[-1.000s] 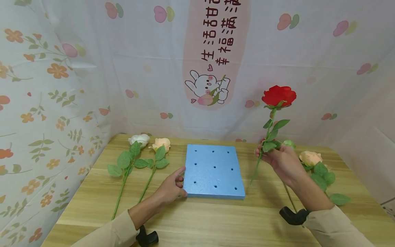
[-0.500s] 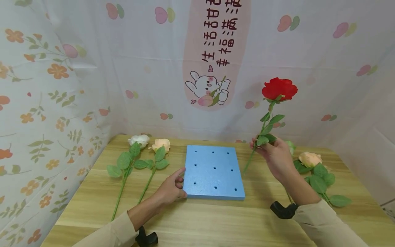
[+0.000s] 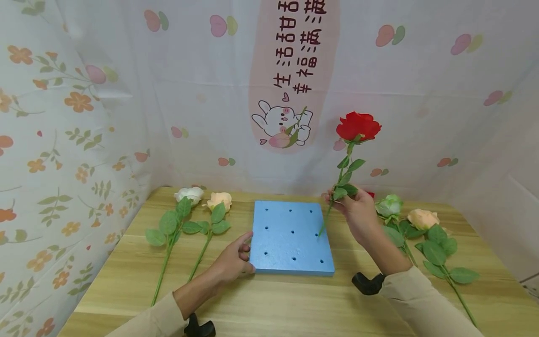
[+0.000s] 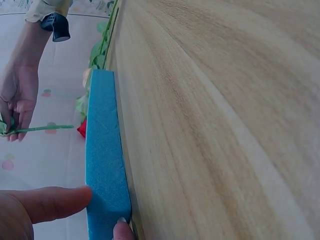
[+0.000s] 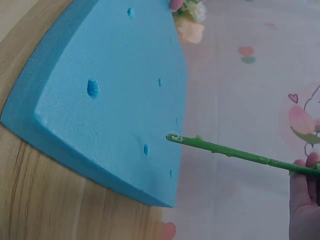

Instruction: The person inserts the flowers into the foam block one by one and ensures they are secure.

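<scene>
A red rose stands nearly upright in my right hand, whose thumb and fingers pinch its stem below the leaves. The lower tip of the green stem hangs over the blue foam board, near a hole on its right side. The right wrist view shows the tip close to the board's surface, apparently not in a hole. My left hand holds the board's left edge near the front corner. In the left wrist view a digit touches the blue edge; the other fingers are mostly hidden.
A white rose and a peach rose lie left of the board. Right of it lie a green-white rose and another peach rose. A bit of red shows behind my right hand. A printed cloth hangs behind the table.
My right hand has carried the red rose leftward, from beside the board until the stem's tip is over its right side. The left hand and the board have stayed in place.
</scene>
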Motion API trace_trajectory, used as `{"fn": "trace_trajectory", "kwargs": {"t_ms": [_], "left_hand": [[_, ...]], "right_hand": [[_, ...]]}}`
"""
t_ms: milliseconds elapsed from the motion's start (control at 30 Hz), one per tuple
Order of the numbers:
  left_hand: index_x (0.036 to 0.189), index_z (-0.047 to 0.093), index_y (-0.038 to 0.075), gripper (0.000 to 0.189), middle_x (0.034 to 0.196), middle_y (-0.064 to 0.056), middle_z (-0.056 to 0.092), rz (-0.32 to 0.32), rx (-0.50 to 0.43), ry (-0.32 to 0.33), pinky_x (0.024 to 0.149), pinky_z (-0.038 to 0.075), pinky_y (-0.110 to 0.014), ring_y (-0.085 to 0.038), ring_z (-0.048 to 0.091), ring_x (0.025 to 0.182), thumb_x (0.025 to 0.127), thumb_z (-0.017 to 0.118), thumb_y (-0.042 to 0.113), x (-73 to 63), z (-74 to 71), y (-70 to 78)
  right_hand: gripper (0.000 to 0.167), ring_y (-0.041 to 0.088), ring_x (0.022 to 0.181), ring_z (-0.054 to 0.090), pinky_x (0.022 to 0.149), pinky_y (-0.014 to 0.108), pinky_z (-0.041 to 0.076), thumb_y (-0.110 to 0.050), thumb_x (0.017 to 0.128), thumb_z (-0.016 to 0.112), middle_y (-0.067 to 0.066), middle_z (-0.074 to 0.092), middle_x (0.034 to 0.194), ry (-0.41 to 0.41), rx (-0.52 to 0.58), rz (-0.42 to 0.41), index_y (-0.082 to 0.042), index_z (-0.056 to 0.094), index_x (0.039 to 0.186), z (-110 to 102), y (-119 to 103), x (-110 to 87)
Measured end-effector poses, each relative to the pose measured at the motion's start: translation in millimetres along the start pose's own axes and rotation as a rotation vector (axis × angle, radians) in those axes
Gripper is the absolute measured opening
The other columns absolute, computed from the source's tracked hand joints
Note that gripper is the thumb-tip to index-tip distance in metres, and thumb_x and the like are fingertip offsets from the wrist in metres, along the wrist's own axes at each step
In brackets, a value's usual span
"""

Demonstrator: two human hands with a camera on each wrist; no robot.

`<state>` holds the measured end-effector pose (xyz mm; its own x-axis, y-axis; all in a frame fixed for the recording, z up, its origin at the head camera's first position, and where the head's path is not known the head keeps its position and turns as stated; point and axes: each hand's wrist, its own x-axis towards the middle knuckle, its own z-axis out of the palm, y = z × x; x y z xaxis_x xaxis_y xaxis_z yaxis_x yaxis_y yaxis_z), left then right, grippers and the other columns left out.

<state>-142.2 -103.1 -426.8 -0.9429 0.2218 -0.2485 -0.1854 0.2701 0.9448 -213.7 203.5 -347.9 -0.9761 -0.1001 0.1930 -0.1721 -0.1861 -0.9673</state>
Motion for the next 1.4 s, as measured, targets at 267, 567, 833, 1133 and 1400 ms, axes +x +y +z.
{"fn": "trace_trajectory", "kwargs": {"t_ms": [267, 567, 833, 1133, 1400], "left_hand": [[0.152, 0.033, 0.010, 0.092, 0.114, -0.013, 0.043, 0.003, 0.022, -0.005, 0.069, 0.040, -0.032, -0.024, 0.043, 0.093, 0.069, 0.069, -0.011, -0.9, -0.3, 0.8], [0.152, 0.034, 0.010, 0.092, 0.117, -0.014, 0.044, 0.004, 0.018, -0.006, 0.071, 0.041, -0.033, -0.025, 0.044, 0.095, 0.069, 0.070, -0.011, 0.4, -1.3, -1.8], [0.151, 0.034, 0.008, 0.092, 0.115, -0.014, 0.043, 0.013, 0.019, -0.011, 0.070, 0.040, -0.032, -0.024, 0.043, 0.093, 0.069, 0.069, -0.011, 0.4, -1.1, -0.8], [0.151, 0.034, 0.008, 0.092, 0.113, -0.014, 0.043, 0.013, 0.022, -0.011, 0.069, 0.040, -0.032, -0.023, 0.043, 0.091, 0.069, 0.069, -0.011, 0.3, -0.9, -0.9], [0.151, 0.035, 0.009, 0.092, 0.114, -0.014, 0.043, 0.009, 0.015, -0.004, 0.069, 0.040, -0.032, -0.024, 0.044, 0.092, 0.069, 0.069, -0.011, 0.3, -1.2, -1.3]], "right_hand": [[0.031, 0.020, 0.098, 0.068, 0.096, 0.039, 0.048, -0.010, 0.101, 0.050, 0.010, 0.062, 0.102, 0.048, -0.055, 0.027, 0.015, 0.048, 0.119, 2.5, 8.8, 4.6], [0.035, 0.019, 0.095, 0.067, 0.092, 0.035, 0.050, -0.013, 0.099, 0.055, 0.013, 0.062, 0.103, 0.063, -0.077, 0.021, 0.016, 0.049, 0.119, 4.1, 18.0, 7.6], [0.035, 0.016, 0.095, 0.068, 0.089, 0.031, 0.052, -0.013, 0.100, 0.054, 0.010, 0.064, 0.104, 0.025, -0.139, -0.014, 0.014, 0.049, 0.121, 4.0, 24.4, 8.6], [0.033, 0.017, 0.096, 0.069, 0.089, 0.029, 0.052, -0.013, 0.099, 0.056, 0.005, 0.067, 0.100, -0.001, -0.165, -0.014, 0.014, 0.053, 0.116, 7.4, 26.9, 8.1], [0.031, 0.018, 0.097, 0.069, 0.090, 0.031, 0.052, -0.009, 0.100, 0.052, 0.006, 0.066, 0.101, -0.001, -0.188, 0.004, 0.017, 0.050, 0.118, 7.8, 34.2, 5.4]]}}
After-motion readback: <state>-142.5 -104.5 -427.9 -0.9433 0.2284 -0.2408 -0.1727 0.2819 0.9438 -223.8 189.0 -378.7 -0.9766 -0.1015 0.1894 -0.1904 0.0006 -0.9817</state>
